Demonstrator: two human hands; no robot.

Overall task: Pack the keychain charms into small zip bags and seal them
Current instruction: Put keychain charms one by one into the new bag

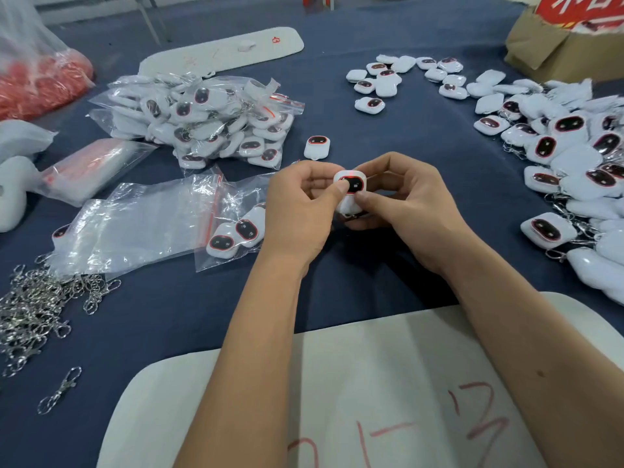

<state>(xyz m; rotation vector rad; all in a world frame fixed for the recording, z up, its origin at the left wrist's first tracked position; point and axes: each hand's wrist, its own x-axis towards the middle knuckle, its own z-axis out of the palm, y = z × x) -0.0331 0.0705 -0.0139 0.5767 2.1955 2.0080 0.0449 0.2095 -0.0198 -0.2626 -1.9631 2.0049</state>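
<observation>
A white board (388,383) with red handwritten marks lies nearest the viewer, on a surface (388,136) covered in dark blue cloth. Two bare forearms reach forward over the board. Just beyond it, the left hand (300,204) and the right hand (405,201) meet above the cloth and hold one white keychain charm (351,189) between them. The charm has a dark oval face ringed in red. Both grips are clamped on it: the left thumb presses its face, and the right thumb and curled fingers pinch its lower edge.

To the left lies a heap of loose metal clasps (37,305), with one clasp (60,390) apart, closer in. Beyond them are clear zip bags (135,228) with red seals, one holding two charms (236,234). A single charm (317,146) rests on the cloth just past the hands.

Farther left sits a pile of filled bags (209,119). Along the right edge spreads a large heap of unpacked charms (570,157), and a smaller scatter (408,79) lies farther back. At the far side are a second white board (223,52), a plastic bag of red items (37,82) and a cardboard box (560,49).
</observation>
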